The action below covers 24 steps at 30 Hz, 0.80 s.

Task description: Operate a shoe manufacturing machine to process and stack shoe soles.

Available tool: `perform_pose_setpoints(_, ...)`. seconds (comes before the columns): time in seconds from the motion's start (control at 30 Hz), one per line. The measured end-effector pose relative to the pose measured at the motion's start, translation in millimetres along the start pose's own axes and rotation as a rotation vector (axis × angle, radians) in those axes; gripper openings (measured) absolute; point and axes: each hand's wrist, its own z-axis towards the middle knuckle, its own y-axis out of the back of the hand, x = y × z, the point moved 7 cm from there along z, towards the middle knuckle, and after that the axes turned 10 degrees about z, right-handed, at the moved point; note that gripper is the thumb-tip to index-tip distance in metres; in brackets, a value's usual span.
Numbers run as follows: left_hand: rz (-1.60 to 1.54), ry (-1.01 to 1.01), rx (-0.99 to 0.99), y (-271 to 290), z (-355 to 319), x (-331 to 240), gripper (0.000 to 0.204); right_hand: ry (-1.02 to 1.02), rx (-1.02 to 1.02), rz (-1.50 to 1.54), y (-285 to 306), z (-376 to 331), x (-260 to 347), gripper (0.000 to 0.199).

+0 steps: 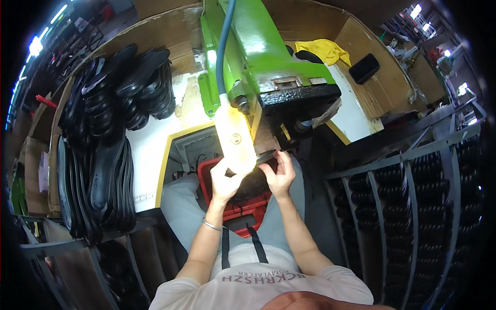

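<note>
Under the green machine (245,46), my right hand (280,174) pinches the edge of a thin black piece (266,156) that looks like a shoe sole. Part of this piece disappears behind a bright lamp (235,137). Close to the lamp's lower end, my left hand (226,181) is curled closed. Its fingertips and whatever they grip are hidden by the lamp. Both hands are above a red bin (204,178) between my knees, with dark scraps inside.
Stacks of black shoe soles (98,181) cover the white tabletop's left side. Cardboard walls (175,39) surround the table. A yellow cloth (325,50) and a black block-like object (364,68) lie at the back right. Metal racks (408,206) with black soles stand at the right.
</note>
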Motion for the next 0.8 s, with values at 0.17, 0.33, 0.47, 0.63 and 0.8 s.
perform_pose_setpoints(0.17, -0.261, 0.183, -0.038, -31.9, -27.3, 41.0, 0.041, -0.627, -0.037, 0.486, 12.1, -54.8, -92.9, 0.067)
perform_pose_setpoints(0.33, -0.443, 0.244, -0.165, -51.4, -37.5, 53.2, 0.042, -0.996, -0.179, 1.001, 11.4, -84.6, -111.1, 0.06)
perform_pose_setpoints(0.47, -0.45, 0.237, -0.229, -66.6, -39.3, 69.8, 0.039, -0.925, -0.28, 0.804, 46.5, -65.4, -103.9, 0.055)
perform_pose_setpoints(0.63, -0.15, 0.117, -0.19, -64.7, -30.1, 69.2, 0.033, -0.617, -0.381, 0.304, 108.2, -3.9, -52.3, 0.058)
perform_pose_setpoints(0.8, -0.028, -0.033, -0.048, -31.8, -7.5, 27.2, 0.044, -0.385, -0.27, 0.087, 118.4, 49.0, 3.6, 0.067)
